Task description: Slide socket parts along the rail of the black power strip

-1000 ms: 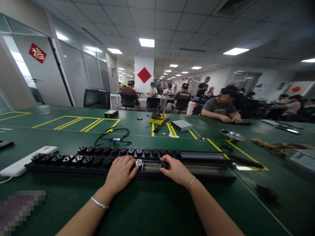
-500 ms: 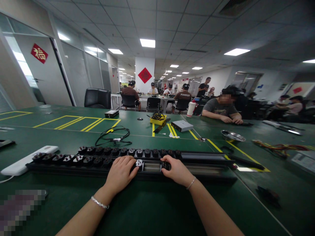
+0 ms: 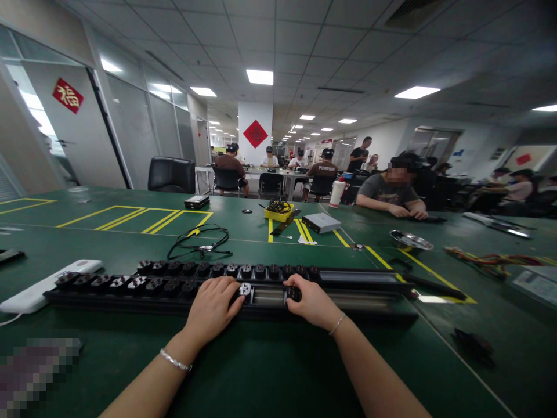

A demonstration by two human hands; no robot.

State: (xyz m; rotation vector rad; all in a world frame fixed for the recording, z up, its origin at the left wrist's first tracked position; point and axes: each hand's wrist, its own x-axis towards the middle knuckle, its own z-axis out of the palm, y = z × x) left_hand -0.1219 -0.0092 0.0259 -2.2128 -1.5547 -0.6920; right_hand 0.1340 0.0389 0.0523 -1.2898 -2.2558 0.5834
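Note:
Two long black power track rails lie side by side across the green table, the near rail (image 3: 365, 316) and the far rail (image 3: 361, 277). Small black plug-socket modules stand in a row on each, some with pale faces. My left hand (image 3: 213, 305) is wrapped over the near rail, its fingers hiding some modules, with the thumb beside a white-faced module (image 3: 245, 289). In my right hand (image 3: 311, 302), a black socket module (image 3: 294, 293) is pinched between thumb and fingers at the near rail. A bare metallic stretch of track shows between the hands.
At left lie a white power strip (image 3: 52, 285) and a blurred-out flat object (image 3: 39, 371). Beyond the rails are a black cable (image 3: 200, 241), a yellow box (image 3: 278, 213), a grey box (image 3: 321, 223) and a metal bowl (image 3: 411, 239). A person (image 3: 391, 194) sits across the table.
The view has shifted very slightly. Both hands keep nearly the same place and hold on the rail and the socket module.

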